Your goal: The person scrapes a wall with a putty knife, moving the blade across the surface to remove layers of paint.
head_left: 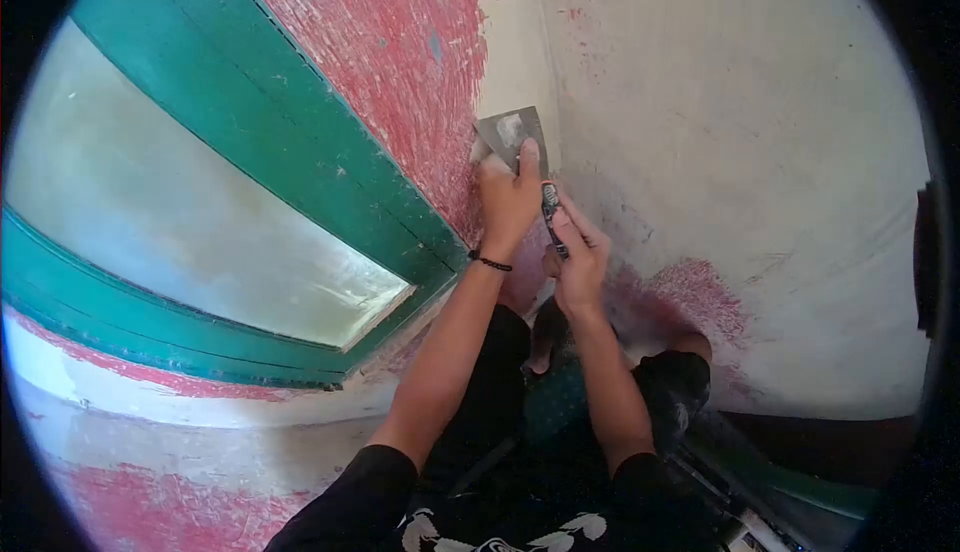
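Note:
A scraper with a wide grey blade (512,132) lies against the wall at the corner, beside rough red paint (400,62) and a cream strip (515,52). My left hand (510,197), with a dark bracelet at the wrist, presses on the blade, its fingers on the metal. The dark handle (550,214) is in my right hand (578,257), whose fingers are wrapped round it. A whitish patch shows on the blade.
A green window frame (300,102) with a pane (200,192) fills the left side. The pale wall (750,132) on the right has red patches low down. Below are my knees and a dark green object (820,492) at lower right.

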`<action>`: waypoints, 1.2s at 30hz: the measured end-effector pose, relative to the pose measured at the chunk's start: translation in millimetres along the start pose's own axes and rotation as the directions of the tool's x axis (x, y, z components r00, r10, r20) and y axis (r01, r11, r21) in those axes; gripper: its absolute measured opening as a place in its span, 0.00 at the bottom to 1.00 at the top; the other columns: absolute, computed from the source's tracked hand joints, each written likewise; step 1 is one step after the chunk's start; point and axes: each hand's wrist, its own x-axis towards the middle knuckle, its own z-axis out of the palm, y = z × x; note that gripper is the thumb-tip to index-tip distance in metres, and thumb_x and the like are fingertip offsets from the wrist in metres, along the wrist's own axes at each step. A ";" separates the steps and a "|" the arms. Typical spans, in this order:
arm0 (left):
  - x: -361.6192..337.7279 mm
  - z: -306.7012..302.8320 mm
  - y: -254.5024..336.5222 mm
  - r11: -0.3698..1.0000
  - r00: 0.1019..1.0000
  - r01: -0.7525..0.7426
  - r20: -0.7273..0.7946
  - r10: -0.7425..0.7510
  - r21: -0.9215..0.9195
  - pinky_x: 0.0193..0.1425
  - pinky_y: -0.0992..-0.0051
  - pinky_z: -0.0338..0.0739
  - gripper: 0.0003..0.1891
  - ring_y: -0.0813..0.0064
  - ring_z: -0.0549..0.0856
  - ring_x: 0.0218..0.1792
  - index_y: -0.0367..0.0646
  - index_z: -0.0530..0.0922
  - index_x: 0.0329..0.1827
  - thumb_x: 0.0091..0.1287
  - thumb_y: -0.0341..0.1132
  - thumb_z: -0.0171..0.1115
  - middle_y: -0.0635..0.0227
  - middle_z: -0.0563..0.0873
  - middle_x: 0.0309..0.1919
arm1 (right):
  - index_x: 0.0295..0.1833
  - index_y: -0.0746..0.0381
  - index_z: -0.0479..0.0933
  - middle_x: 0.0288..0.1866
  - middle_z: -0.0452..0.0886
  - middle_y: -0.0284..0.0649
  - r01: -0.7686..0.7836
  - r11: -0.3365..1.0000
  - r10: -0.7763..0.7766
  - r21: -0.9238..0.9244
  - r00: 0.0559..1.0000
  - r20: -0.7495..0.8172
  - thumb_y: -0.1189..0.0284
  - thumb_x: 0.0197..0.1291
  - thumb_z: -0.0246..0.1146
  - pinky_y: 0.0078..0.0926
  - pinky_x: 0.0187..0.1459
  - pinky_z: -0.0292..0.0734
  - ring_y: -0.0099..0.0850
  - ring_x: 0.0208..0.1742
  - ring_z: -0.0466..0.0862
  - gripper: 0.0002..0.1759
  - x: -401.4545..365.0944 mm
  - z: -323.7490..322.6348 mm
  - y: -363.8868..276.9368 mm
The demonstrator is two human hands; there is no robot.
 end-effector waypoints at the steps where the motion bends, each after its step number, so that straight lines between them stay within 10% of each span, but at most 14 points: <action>1: -1.4 4.8 -2.9 1.000 1.000 0.010 -0.027 -0.010 -0.016 0.41 0.68 0.78 0.15 0.69 0.84 0.33 0.29 0.80 0.44 0.74 0.38 0.59 0.58 0.87 0.33 | 0.64 0.62 0.80 0.50 0.84 0.34 0.011 1.000 -0.011 -0.024 1.000 0.014 0.74 0.67 0.63 0.11 0.53 0.71 0.20 0.49 0.81 0.20 3.0 -4.8 -2.3; 12: -58.9 -34.5 -11.8 0.977 0.970 0.213 -0.114 -0.213 -0.009 0.32 0.73 0.71 0.17 0.81 0.75 0.28 0.30 0.78 0.33 0.75 0.38 0.58 0.73 0.80 0.25 | 0.65 0.71 0.76 0.54 0.83 0.39 0.237 0.968 -0.221 -0.078 0.960 0.173 0.74 0.68 0.62 0.22 0.57 0.74 0.22 0.51 0.79 0.21 -33.7 -8.0 41.7; 17: -66.3 -53.7 -15.1 0.963 0.960 0.269 -0.077 -0.268 0.005 0.31 0.78 0.74 0.14 0.84 0.78 0.28 0.35 0.80 0.40 0.76 0.39 0.58 0.73 0.81 0.30 | 0.65 0.71 0.75 0.54 0.83 0.37 0.089 0.996 -0.083 -0.023 0.978 0.192 0.74 0.69 0.61 0.20 0.54 0.75 0.20 0.49 0.79 0.21 -52.1 0.8 34.5; 24: -60.3 -46.5 -8.1 0.980 0.969 0.194 -0.145 -0.199 -0.047 0.28 0.75 0.68 0.16 0.84 0.74 0.26 0.33 0.76 0.30 0.75 0.36 0.58 0.74 0.78 0.24 | 0.66 0.71 0.75 0.48 0.81 0.32 0.084 0.996 -0.082 -0.004 0.979 0.186 0.74 0.71 0.60 0.15 0.40 0.73 0.17 0.41 0.76 0.21 -53.0 4.9 41.5; 28: -54.3 -54.0 -4.4 0.979 0.977 0.203 -0.082 -0.199 0.037 0.30 0.75 0.70 0.15 0.84 0.74 0.27 0.32 0.77 0.32 0.75 0.35 0.58 0.74 0.79 0.25 | 0.68 0.66 0.74 0.29 0.74 0.24 0.112 0.992 -0.119 0.050 0.978 0.170 0.70 0.72 0.60 0.15 0.20 0.57 0.12 0.19 0.64 0.22 -52.0 11.7 47.6; 36: -48.5 -53.5 -5.6 0.977 0.978 0.208 -0.036 -0.206 0.047 0.35 0.76 0.72 0.12 0.83 0.76 0.32 0.32 0.81 0.38 0.74 0.36 0.60 0.73 0.82 0.31 | 0.67 0.69 0.75 0.34 0.76 0.23 0.043 0.994 -0.061 0.100 0.982 0.180 0.73 0.73 0.58 0.13 0.24 0.57 0.10 0.25 0.66 0.20 -52.5 14.3 31.3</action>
